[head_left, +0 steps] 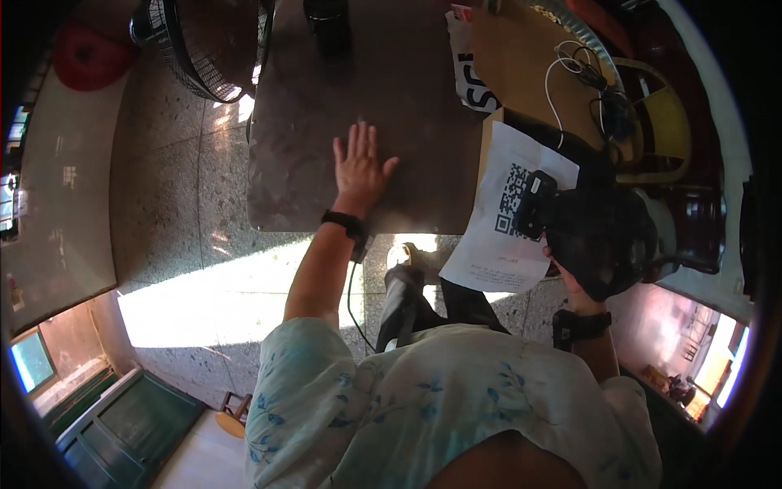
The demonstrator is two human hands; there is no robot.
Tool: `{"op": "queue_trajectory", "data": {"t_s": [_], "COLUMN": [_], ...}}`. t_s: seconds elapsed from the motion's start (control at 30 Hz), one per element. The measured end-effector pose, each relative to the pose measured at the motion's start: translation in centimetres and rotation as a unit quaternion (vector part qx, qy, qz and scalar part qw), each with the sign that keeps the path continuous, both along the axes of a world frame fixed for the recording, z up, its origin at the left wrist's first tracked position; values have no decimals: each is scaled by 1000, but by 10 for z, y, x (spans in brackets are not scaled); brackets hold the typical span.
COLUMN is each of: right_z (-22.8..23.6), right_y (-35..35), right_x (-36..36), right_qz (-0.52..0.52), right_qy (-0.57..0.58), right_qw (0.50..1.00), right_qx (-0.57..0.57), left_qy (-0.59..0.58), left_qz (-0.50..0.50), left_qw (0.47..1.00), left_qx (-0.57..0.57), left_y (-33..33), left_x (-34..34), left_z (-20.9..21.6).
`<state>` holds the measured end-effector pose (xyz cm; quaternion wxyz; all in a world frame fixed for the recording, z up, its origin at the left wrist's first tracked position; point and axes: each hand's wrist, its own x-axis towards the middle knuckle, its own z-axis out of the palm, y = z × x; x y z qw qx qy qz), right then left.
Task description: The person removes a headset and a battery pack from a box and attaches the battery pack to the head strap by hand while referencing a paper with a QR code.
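My left hand (358,169) rests palm down near the front of a dark brown table (297,163), its fingers stretched out and nothing held. A white sheet of paper (509,265) with a printed square code hangs past the table's front right corner. At the sheet's right edge, the fingers of my right hand (568,281) close on it. A dark, bulky shape (611,236) covers much of that hand, and I cannot make out what it is. Over the paper's edge juts a small black device (535,204). Both my wrists wear black bands.
An open cardboard box (521,57) stands at the table's right, with white and black cables (590,69) by it. At the far edge is a black cylindrical object (327,28). A black fan (204,53) stands left of the table, and a yellow-backed chair (664,122) at right.
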<state>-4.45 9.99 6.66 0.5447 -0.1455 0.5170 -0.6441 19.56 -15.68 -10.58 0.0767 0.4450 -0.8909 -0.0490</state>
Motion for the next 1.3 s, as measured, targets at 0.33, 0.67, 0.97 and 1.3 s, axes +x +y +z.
{"op": "queue_trajectory", "data": {"t_s": [0.33,0.67,0.97,1.3], "right_z": [-13,-10,-15,-42], "right_y": [4,2,0,17], "right_x": [-15,-10,-6,-22], "right_qz": [10,-7,-12,-98], "right_qy": [-52,-34,-6,-96], "right_qw": [997,999,997,986], "right_qx": [-51,-41,-80,-95], "left_qy": [-55,93,-53,-160], "left_qz": [412,-183,-149,-67], "left_qw": [843,843,739,518], "left_qx": [341,497,655,838], "left_y": [131,336,283,141], "left_x": [372,131,221,138], "left_z": [-88,-204,-78,154]}}
